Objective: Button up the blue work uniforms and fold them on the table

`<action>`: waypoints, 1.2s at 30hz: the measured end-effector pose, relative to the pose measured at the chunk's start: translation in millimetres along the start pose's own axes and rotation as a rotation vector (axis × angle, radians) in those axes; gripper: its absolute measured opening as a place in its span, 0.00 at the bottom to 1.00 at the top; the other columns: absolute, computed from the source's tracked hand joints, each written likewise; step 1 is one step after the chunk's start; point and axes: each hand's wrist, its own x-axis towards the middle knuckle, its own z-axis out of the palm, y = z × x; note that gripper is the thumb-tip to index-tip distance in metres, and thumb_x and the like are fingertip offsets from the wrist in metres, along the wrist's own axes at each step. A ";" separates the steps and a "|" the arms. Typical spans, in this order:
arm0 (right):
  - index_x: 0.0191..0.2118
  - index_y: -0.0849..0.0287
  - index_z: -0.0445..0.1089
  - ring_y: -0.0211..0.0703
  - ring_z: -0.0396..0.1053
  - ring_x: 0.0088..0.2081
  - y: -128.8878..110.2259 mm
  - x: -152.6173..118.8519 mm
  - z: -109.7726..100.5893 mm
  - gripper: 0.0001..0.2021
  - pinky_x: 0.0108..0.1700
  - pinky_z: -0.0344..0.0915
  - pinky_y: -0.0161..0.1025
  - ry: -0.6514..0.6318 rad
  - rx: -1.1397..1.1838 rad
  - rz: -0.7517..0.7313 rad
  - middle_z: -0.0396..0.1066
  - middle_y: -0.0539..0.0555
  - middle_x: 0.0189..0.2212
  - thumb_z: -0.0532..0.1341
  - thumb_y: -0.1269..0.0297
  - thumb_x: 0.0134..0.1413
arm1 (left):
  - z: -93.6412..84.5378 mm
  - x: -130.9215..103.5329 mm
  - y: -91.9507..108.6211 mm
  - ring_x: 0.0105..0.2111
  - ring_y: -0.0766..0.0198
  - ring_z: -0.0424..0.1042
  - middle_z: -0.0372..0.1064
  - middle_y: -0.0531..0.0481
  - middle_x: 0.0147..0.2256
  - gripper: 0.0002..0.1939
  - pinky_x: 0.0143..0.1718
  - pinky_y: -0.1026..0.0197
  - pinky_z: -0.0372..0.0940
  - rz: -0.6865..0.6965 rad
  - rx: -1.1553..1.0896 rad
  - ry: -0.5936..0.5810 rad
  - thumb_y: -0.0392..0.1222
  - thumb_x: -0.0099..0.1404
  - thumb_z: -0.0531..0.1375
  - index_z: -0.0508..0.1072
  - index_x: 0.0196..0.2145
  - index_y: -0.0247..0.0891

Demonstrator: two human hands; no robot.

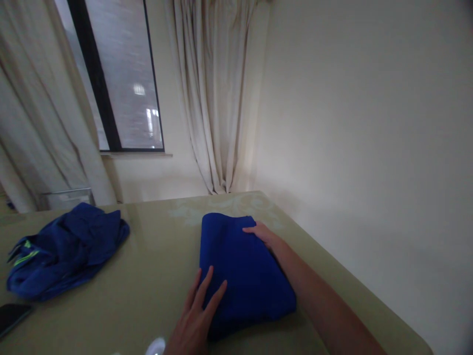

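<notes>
A folded piece of bright blue cloth [244,276], perhaps a garment, lies flat on the table [155,276] in front of me. My left hand [195,315] is at its near left edge, fingers spread and resting against the fabric, gripping nothing. At the far right corner, my right hand [263,232] takes hold of the cloth's edge. Its thumb lies over the top, while the other fingers are mostly hidden at the side of the fold.
To the left lies a crumpled dark blue garment [74,251] with bright green trim. A black phone-like object [13,315] sits at the left edge, and a small white round object [155,346] near the bottom. A wall [362,148] borders the table's right side; curtains [218,98] hang behind.
</notes>
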 end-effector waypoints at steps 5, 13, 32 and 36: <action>0.48 0.62 0.75 0.53 0.79 0.38 11.9 10.4 1.0 0.17 0.45 0.75 0.51 0.014 -0.029 0.039 0.81 0.60 0.38 0.68 0.61 0.55 | 2.7 -1.5 -10.2 0.69 0.53 0.54 0.52 0.52 0.70 0.50 0.60 0.52 0.69 0.199 0.060 -0.036 0.20 0.58 0.50 0.44 0.72 0.55; 0.56 0.61 0.71 0.49 0.77 0.45 20.5 14.5 -4.9 0.23 0.49 0.74 0.45 0.083 -0.146 0.017 0.78 0.58 0.47 0.66 0.69 0.53 | -2.0 4.3 -14.5 0.66 0.50 0.62 0.61 0.50 0.66 0.47 0.66 0.37 0.59 0.251 0.117 -0.142 0.23 0.59 0.53 0.51 0.71 0.57; 0.63 0.58 0.66 0.52 0.63 0.61 -47.3 -60.9 44.2 0.24 0.65 0.55 0.46 0.099 -0.927 -0.457 0.68 0.59 0.60 0.51 0.67 0.64 | -30.6 56.8 4.3 0.64 0.58 0.64 0.62 0.47 0.66 0.29 0.66 0.50 0.62 0.114 -0.152 -0.240 0.33 0.70 0.49 0.62 0.67 0.41; 0.70 0.59 0.58 0.55 0.53 0.69 -24.1 -131.9 62.9 0.28 0.70 0.48 0.50 -0.031 -0.995 -0.473 0.55 0.59 0.70 0.52 0.60 0.66 | -4.1 68.7 -10.7 0.69 0.50 0.53 0.52 0.40 0.70 0.28 0.68 0.42 0.55 0.010 -0.010 -0.175 0.41 0.72 0.50 0.61 0.67 0.34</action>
